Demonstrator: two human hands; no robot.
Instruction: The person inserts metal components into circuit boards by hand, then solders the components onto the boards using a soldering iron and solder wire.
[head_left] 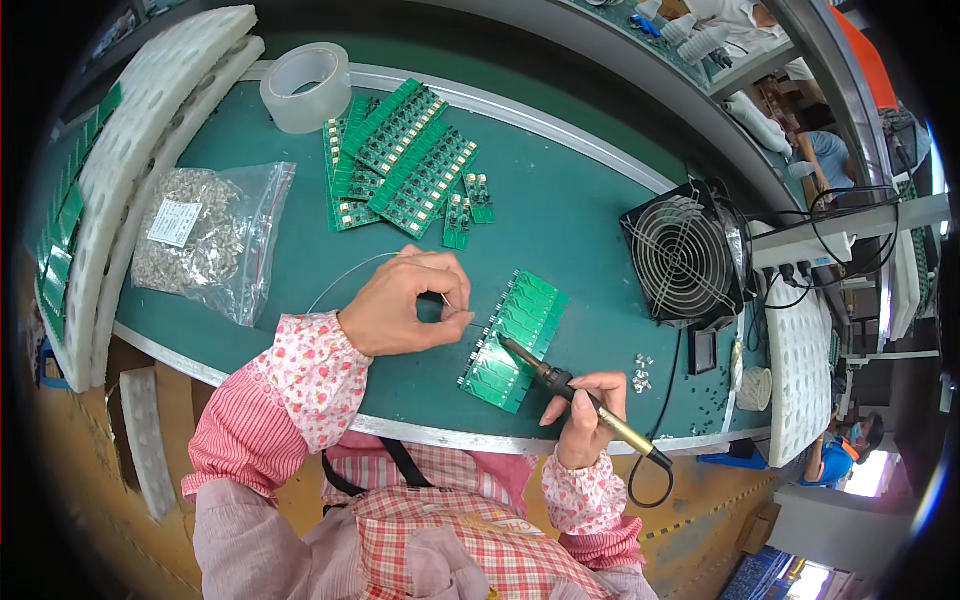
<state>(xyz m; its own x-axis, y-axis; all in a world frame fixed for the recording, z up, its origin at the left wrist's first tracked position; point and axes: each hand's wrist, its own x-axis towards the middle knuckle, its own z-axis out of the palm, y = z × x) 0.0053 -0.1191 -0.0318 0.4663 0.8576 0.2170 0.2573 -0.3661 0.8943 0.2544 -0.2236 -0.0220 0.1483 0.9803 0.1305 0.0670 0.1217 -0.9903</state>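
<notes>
My left hand (415, 305) is closed in a pinch on a thin solder wire (345, 272), which trails back from the fingers across the mat. The wire's end points toward the left edge of a green circuit board panel (535, 312) lying flat on the bench. In my right hand (590, 415) is a soldering iron (622, 430), gripped like a pen. Its tip reaches the panel's left part, close to a row of pins along that edge; whether it touches I cannot tell. Some small white parts (642, 372) lie to the right of the panel.
Behind the panel lies a pile of populated circuit boards (400, 145), near a clear tape roll (338, 100). A bag of small parts (190, 245) sits at left beside white foam slabs (120, 210). A black fan (680, 250) stands at right, with cables around it.
</notes>
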